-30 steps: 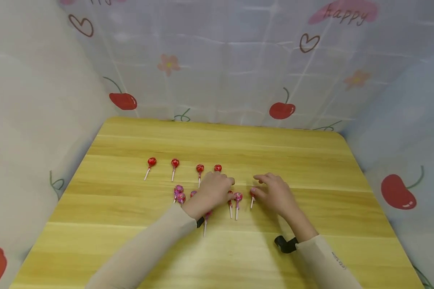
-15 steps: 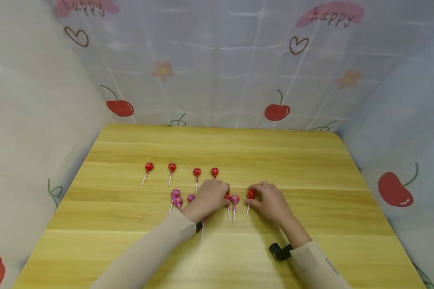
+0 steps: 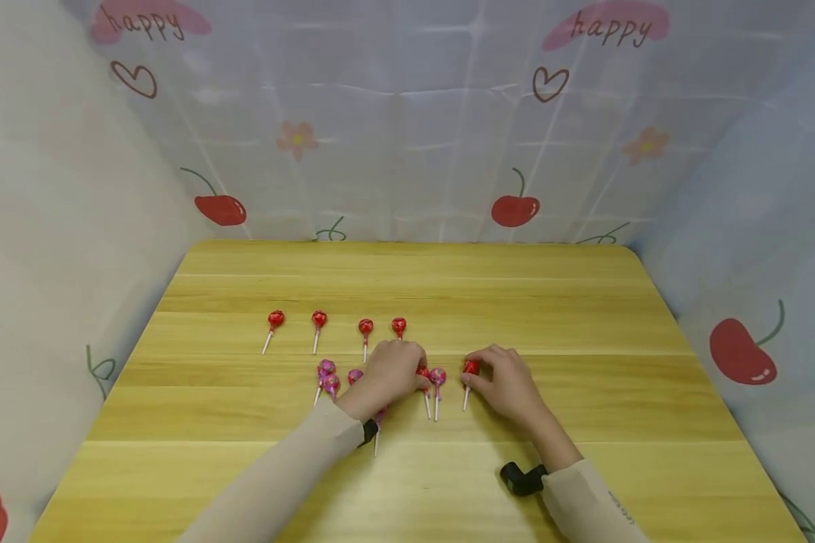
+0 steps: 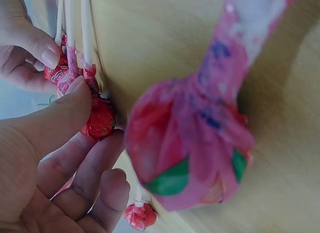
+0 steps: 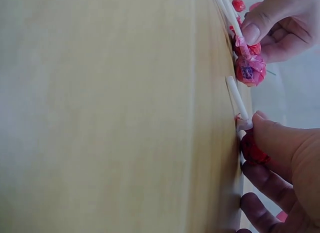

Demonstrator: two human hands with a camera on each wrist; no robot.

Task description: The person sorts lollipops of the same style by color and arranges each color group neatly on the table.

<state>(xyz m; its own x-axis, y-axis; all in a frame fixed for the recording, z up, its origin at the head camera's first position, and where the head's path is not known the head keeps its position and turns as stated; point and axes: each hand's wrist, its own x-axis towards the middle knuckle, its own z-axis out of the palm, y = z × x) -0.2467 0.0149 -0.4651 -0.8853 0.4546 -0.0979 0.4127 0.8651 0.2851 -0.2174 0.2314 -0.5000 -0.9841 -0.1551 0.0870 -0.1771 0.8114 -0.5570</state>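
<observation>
Red lollipop (image 3: 472,367), white stick, under my right hand (image 3: 505,383). Red lollipop (image 4: 99,118) at my left hand (image 3: 390,368). Pink lollipops (image 3: 327,375), centre-left. Four red lollipops (image 3: 319,319) in the row above. Yellow wood-grain table (image 3: 584,317). My sleeves (image 3: 278,475): beige. Curtain (image 3: 407,113), top: pale, with red cherries, brown hearts, pink flowers.

Red lollipop (image 3: 472,367) flat on table (image 3: 584,317)
</observation>
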